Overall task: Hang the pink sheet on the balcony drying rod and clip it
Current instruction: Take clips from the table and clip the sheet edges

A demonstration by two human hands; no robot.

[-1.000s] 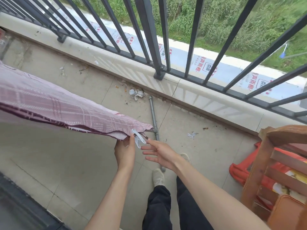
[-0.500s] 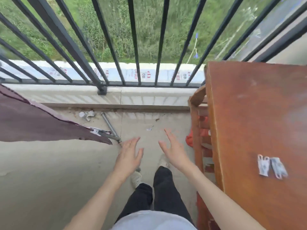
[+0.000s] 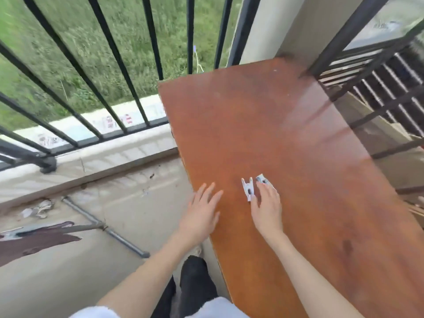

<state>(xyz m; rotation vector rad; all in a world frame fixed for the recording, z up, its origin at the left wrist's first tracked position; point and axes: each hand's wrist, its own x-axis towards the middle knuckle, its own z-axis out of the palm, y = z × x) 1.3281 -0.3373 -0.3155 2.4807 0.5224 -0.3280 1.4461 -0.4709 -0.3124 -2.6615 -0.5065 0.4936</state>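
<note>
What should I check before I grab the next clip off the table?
1. Clips on the table: two lie there, the left clip and the right clip: ok.
2. Right hand over the right clip, fingers on it: ok.
3. Clip gripped: not yet, fingers look straight: not ok.
4. Left hand free, open at the table edge: ok.
5. Sheet on the rod: ok.
6. Clip on the sheet's end: blurred, cannot tell.
</note>
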